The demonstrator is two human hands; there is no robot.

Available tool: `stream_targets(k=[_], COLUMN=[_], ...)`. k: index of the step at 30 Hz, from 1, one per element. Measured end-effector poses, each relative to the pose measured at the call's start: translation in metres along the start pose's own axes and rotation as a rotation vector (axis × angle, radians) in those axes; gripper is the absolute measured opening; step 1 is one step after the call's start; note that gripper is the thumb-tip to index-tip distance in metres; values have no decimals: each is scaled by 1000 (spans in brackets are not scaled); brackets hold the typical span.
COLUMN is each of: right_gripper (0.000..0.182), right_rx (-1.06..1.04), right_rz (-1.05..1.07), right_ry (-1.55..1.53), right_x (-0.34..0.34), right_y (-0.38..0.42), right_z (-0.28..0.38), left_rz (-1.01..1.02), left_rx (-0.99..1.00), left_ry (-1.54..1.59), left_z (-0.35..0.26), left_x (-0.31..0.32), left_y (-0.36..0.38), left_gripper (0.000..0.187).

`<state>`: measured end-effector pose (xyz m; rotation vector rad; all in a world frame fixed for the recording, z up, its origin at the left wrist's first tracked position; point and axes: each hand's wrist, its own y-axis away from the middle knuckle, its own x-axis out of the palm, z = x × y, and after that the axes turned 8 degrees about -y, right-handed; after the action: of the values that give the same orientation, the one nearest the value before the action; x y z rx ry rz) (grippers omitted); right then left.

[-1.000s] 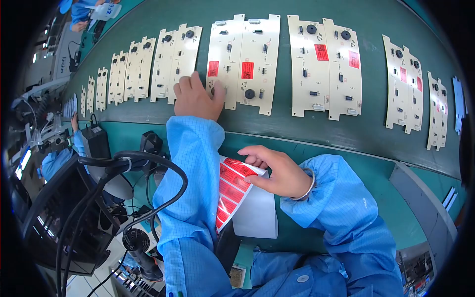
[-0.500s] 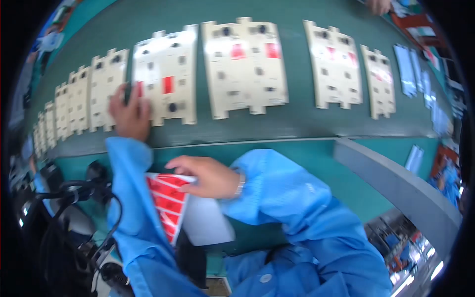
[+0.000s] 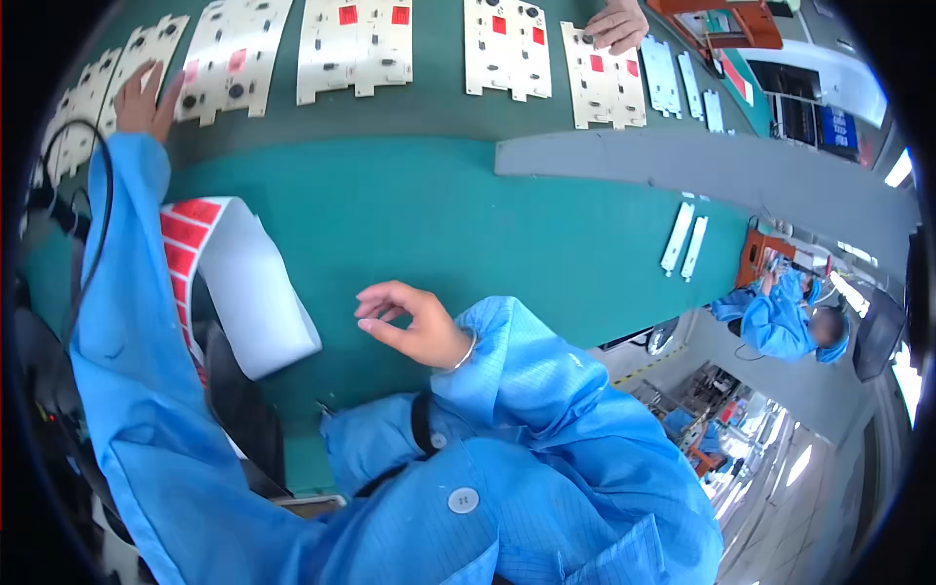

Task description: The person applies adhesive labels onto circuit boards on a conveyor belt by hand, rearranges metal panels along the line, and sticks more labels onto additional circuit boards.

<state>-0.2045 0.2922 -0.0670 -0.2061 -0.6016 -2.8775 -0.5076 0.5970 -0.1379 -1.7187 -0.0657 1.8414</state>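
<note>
My left hand point(image 3: 144, 102) reaches to the upper left, fingers spread over the edge of a cream circuit board panel point(image 3: 237, 57) with two red labels on it. Another cream panel point(image 3: 146, 47) lies under and beyond those fingers. Above the green bench, my right hand point(image 3: 417, 325) is half curled, with a gap between thumb and fingers and nothing visible in it. A sheet of red labels point(image 3: 185, 255) bends over beside my left sleeve, its white backing point(image 3: 255, 297) turned up toward my right hand. Part of the sheet is hidden by the sleeve.
More labelled panels point(image 3: 355, 44) line the dark belt. Another person's hand point(image 3: 616, 24) touches a panel point(image 3: 604, 83) at the far right. A grey rail point(image 3: 682, 166) crosses the bench point(image 3: 419, 214). Two white strips point(image 3: 684, 242) lie beyond it; black cables point(image 3: 97, 146) hang at left.
The view has swung right and down. My right hand has come away from the label sheet, which now curls with more white backing showing. My left hand remains at the panels.
</note>
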Motion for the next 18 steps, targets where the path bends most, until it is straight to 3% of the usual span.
stream_targets(k=[3,6,12,16,18], right_gripper=[24,24,24,25,26], right_rx=[80,14,-124,-87,-140], right_rz=[40,102,137,-24,-124], right_ry=[-13,2,17,-91,-118], right_x=[-3,-2,-44,-88,-110], right_y=[38,73,140,180,196], right_z=[-13,-17,-20,-41,-55], left_rz=[-61,123,542,483,449], left_rx=[-40,-233,-221,-120,-213], left_ry=[448,752,836,719,860], left_z=[-17,-52,-101,-111,-128], left_x=[-42,-81,-167,-221,-240], left_y=[-1,7,5,-18,-23], left_gripper=[29,33,32,27,26])
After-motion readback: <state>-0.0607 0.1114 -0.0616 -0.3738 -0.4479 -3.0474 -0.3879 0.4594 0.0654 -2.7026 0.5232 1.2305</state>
